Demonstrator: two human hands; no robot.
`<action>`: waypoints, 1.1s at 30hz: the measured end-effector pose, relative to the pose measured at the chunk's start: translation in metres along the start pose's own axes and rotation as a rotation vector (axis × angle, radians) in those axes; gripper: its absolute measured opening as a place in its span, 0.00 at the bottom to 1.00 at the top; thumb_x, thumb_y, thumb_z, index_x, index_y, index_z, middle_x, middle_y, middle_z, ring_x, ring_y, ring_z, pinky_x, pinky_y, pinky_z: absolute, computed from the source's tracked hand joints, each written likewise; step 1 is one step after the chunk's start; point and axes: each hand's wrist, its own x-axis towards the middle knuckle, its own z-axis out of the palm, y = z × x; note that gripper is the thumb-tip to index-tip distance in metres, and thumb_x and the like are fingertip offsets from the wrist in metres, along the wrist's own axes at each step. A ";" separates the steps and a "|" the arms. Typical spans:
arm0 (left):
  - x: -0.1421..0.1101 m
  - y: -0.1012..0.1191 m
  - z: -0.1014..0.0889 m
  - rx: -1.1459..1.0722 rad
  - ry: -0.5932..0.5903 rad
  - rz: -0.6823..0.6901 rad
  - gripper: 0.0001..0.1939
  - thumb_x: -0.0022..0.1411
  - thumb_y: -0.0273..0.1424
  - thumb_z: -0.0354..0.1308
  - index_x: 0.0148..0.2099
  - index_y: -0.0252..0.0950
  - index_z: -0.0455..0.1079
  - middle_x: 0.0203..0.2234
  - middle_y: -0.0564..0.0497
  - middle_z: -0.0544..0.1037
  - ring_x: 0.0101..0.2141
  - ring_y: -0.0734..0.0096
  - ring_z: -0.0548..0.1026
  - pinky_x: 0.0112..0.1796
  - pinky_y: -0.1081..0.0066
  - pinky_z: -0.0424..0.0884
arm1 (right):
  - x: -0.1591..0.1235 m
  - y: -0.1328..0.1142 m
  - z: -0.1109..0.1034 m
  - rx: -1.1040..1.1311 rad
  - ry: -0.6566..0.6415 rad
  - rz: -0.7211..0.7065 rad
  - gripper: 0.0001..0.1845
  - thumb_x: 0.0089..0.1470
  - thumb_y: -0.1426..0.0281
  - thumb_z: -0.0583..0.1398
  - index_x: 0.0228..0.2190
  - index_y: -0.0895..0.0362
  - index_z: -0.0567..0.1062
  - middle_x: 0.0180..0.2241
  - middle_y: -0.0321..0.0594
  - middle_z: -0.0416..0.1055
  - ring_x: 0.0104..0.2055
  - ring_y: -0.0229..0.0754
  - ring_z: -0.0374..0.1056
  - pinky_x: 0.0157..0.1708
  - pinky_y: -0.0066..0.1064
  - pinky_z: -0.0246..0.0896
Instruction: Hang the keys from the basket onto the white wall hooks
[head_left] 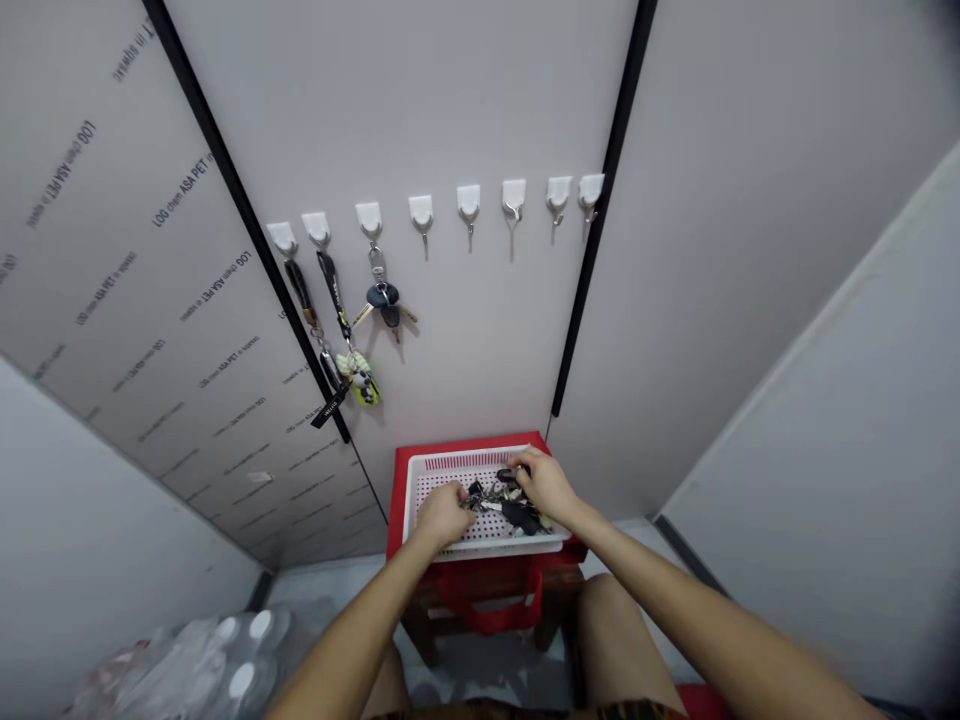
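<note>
A white plastic basket [435, 548] with a perforated floor holds a pile of keys [491, 497] and dark key fobs [520, 516]. My left hand [444, 516] reaches into its left half, fingers closed on metal keys at the pile's left edge. Over the right side, my right hand [546, 484] has its fingertips closed on a dark key fob [507, 476]. Both palms are hidden from above. On the wall, a brown strap keychain [300, 290], a black strap keychain with a yellow-green charm [334, 290] and a bunch of black-headed keys [384, 297] hang from hooks.
Several white adhesive hooks [469, 200] run in a row along the wall, those on the right without keys. Beneath the basket lies a red bag [397, 500] on a wooden stool [420, 625]. Clear plastic bottles [244, 680] stand on the floor at lower left.
</note>
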 end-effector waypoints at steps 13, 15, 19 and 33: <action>-0.005 0.020 -0.063 -1.103 -0.113 0.014 0.06 0.38 0.21 0.45 0.24 0.33 0.55 0.16 0.55 0.68 0.19 0.81 0.67 0.21 0.81 0.61 | 0.002 -0.043 0.011 0.248 -0.062 -0.200 0.18 0.38 0.69 0.53 0.36 0.57 0.64 0.36 0.41 0.64 0.39 0.38 0.57 0.40 0.32 0.49; -0.007 0.023 -0.074 -1.103 -0.122 0.040 0.06 0.38 0.21 0.45 0.24 0.33 0.54 0.16 0.55 0.68 0.18 0.82 0.67 0.20 0.81 0.61 | 0.007 -0.052 0.010 0.323 -0.045 -0.229 0.17 0.37 0.70 0.54 0.35 0.58 0.64 0.36 0.41 0.63 0.39 0.38 0.57 0.40 0.30 0.49; -0.010 0.028 -0.096 -1.078 -0.125 0.095 0.07 0.37 0.21 0.45 0.24 0.33 0.55 0.15 0.56 0.68 0.18 0.82 0.66 0.22 0.80 0.62 | 0.014 -0.066 0.010 0.526 -0.211 -0.265 0.10 0.42 0.70 0.50 0.30 0.59 0.66 0.30 0.37 0.66 0.33 0.35 0.60 0.34 0.26 0.53; -0.004 0.052 -0.160 -0.753 0.282 0.306 0.11 0.39 0.21 0.45 0.30 0.33 0.59 0.22 0.54 0.68 0.24 0.79 0.67 0.27 0.76 0.63 | 0.080 -0.123 -0.096 0.336 0.142 -0.352 0.08 0.39 0.68 0.52 0.19 0.60 0.68 0.20 0.36 0.63 0.23 0.32 0.58 0.26 0.24 0.53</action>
